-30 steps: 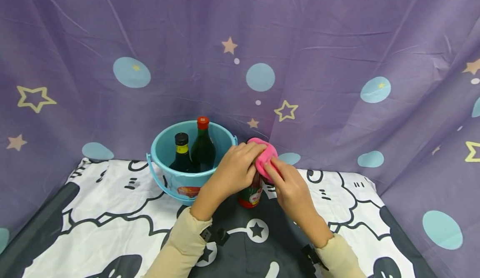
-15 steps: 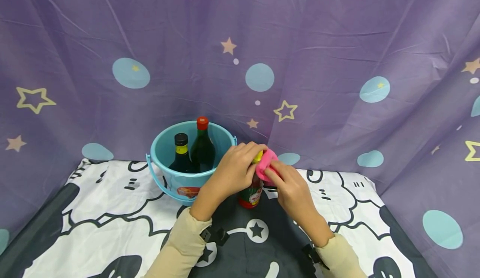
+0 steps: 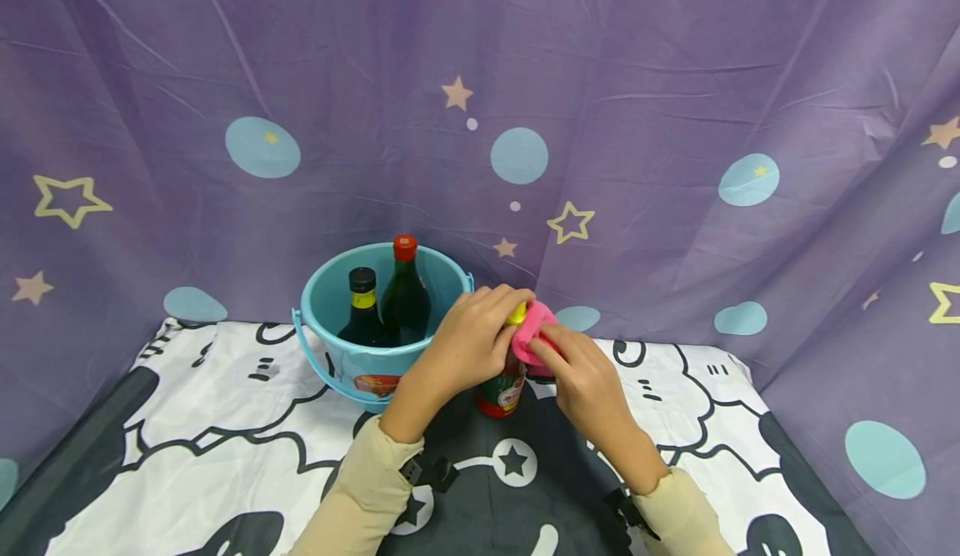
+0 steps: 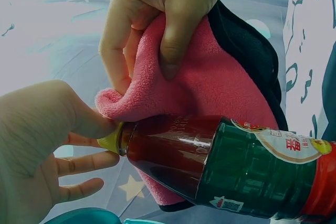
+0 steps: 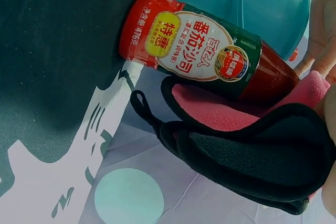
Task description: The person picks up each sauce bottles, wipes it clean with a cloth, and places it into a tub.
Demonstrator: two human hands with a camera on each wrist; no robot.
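A ketchup bottle [image 3: 501,396] with a green and red label and a yellow cap [image 4: 109,141] stands upright on the cloth-covered table. My left hand [image 3: 467,339] pinches the cap between thumb and fingers. My right hand [image 3: 588,381] grips a folded cleaning cloth [image 3: 534,331], pink on one side and dark with black edging on the other. In the left wrist view the pink side lies along the bottle's shoulder and neck, right beside the cap. A dark hanging loop [image 5: 143,109] sticks out from the cloth in the right wrist view.
Just left of the bottle stands a light blue bucket [image 3: 341,364] with its handle down. Inside are a black-capped dark bottle [image 3: 363,318] and a red-capped dark green bottle [image 3: 407,298]. A purple patterned curtain [image 3: 645,231] hangs behind the table.
The cloth has slid off the top of the ketchup bottle toward the right, uncovering the yellow cap. My left hand has kept its place at the cap; bucket and bottles have stayed put.
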